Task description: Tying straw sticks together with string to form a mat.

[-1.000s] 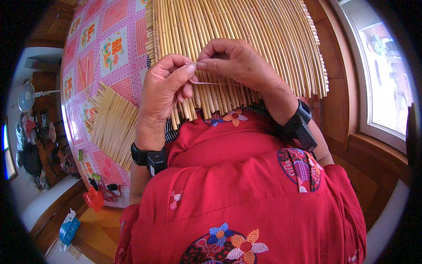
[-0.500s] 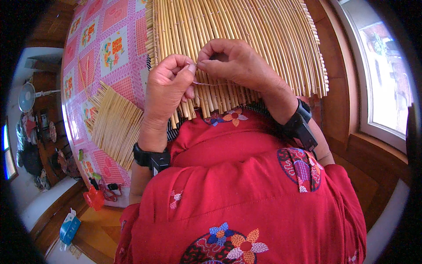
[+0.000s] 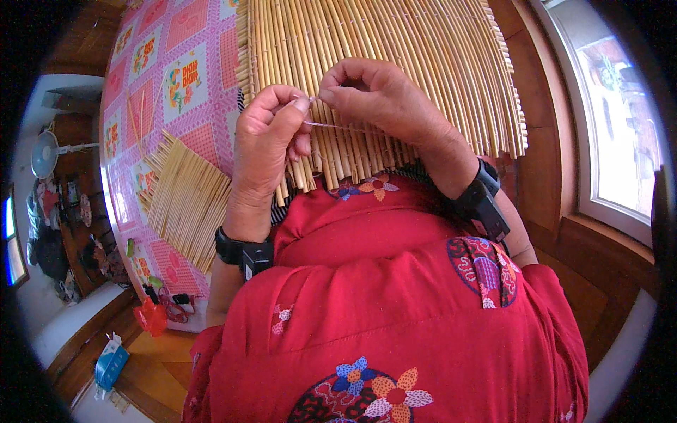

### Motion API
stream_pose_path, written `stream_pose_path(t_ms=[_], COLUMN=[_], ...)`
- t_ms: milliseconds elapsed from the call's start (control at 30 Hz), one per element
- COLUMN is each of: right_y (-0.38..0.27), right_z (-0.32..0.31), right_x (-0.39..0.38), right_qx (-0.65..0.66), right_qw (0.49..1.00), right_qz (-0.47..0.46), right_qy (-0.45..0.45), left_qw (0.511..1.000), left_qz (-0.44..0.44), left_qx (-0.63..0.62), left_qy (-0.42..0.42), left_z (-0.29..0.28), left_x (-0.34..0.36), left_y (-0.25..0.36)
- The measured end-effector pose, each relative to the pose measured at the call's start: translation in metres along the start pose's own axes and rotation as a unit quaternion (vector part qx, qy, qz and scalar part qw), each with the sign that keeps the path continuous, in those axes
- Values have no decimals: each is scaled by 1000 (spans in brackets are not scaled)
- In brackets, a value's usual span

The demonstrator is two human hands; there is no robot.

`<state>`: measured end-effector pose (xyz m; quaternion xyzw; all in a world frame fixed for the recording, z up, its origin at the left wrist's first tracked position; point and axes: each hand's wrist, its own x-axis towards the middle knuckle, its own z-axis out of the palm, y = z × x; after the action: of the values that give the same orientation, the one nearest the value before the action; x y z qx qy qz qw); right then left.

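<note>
A large mat of pale straw-coloured reed sticks point(image 3: 416, 63), bound with rows of thread, lies in front of me and reaches to my lap. Over its near left part, my left hand point(image 3: 271, 127) pinches a thin pale pink-and-white string point(image 3: 326, 125) between thumb and forefinger. My right hand point(image 3: 381, 99), just to the right, is closed in a pinch on the same string close by. A short stretch runs between the two pinches, and another strand passes below from my left hand toward the right under my right hand. The string's ends are hidden.
A smaller bundle of sticks point(image 3: 187, 194) lies on the pink patterned tablecloth point(image 3: 185, 92) to the left. Near that table's corner are a red plastic item point(image 3: 150, 317) and a pink cord. A blue box point(image 3: 111, 363) is below left; a window point(image 3: 613, 113) is at right.
My hands have drawn slightly apart, with the right one a little higher. The lower strand of string, slack and curved before, now runs straighter between them.
</note>
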<state>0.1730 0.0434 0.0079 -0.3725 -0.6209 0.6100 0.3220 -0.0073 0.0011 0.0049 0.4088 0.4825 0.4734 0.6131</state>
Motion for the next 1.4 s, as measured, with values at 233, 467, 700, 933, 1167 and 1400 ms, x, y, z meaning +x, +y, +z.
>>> stream_pose_path(t_ms=[233, 467, 700, 933, 1167, 1400], right_y=[-1, -2, 0, 0, -1, -3], right_z=[-1, 0, 0, 0, 0, 3], right_x=[0, 0, 0, 0, -1, -3], right_qx=[7, -1, 0, -16, -15, -14], right_qw=[1000, 1000, 1000, 1000, 1000, 1000], right_qz=[23, 0, -16, -7, -12, -3], right_qy=[5, 6, 10, 10, 9, 28], left_qw=[1000, 999, 999, 1000, 1000, 1000], left_qz=[-6, -13, 5, -2, -6, -4], left_qx=[-31, -42, -29, -4, -15, -9], left_qy=[2, -1, -28, 0, 4, 14], left_z=[-2, -3, 0, 0, 0, -1], left_x=[-1, -2, -2, -1, -2, -2], left_y=[0, 3, 6, 1, 2, -1])
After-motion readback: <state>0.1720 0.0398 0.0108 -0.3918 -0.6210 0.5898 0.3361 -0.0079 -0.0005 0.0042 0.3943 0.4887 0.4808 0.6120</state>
